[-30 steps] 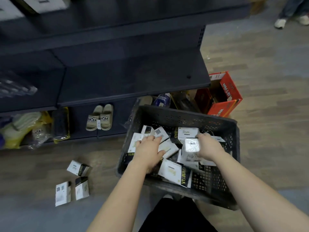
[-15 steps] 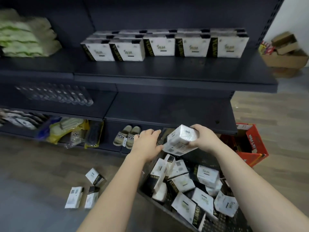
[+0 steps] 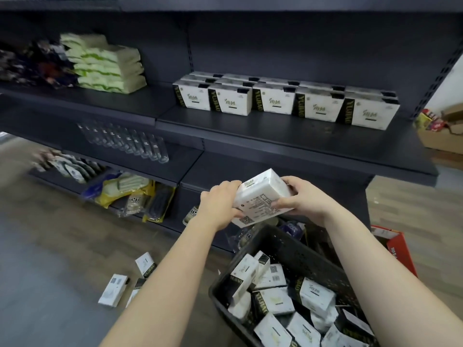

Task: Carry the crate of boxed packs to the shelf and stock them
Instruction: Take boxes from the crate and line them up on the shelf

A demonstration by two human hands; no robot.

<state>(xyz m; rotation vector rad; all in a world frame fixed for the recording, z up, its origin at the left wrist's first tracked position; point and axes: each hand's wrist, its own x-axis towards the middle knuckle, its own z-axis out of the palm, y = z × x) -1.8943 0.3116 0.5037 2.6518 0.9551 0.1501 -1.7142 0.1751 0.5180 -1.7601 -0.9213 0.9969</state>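
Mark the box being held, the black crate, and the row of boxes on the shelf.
held box (image 3: 260,196): head view, on its printed white face.
black crate (image 3: 305,259): head view, on its perforated far wall.
row of boxes (image 3: 275,101): head view, on the middle box's front.

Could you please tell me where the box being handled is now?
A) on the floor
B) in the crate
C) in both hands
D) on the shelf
C: the left hand and right hand both grip the box, over the crate.
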